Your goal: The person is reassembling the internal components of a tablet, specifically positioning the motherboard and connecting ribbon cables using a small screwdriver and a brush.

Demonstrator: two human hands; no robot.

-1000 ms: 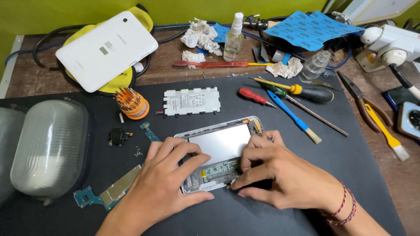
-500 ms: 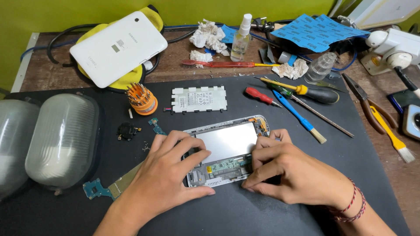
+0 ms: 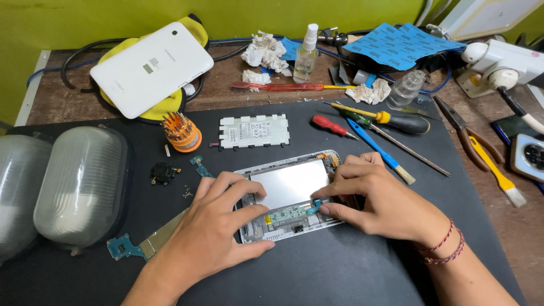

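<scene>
We have the opened tablet frame flat on the black mat, mid-bench, back cover off and board exposed. Left hand lies spread over the frame's left end, fingers pressing it down, gripping nothing. Right hand sits at the lower right edge, thumb and forefinger pinched on a small blue tab or tool tip; we cannot tell which.

Handling, as we judge it: the frame is light, thin and a bit flexy, the metal plate slippery, and the ribbon and connectors along the bottom fragile. We would hold it by the rim and side edges, never by the board or flex.

Count:
- one frame
- one white battery pack
- one white tablet on a yellow pad
- one orange bit holder
- two screwdrivers
- two brushes
- one pair of pliers
- two domed lamp covers
- one loose flex board
- one spray bottle
</scene>
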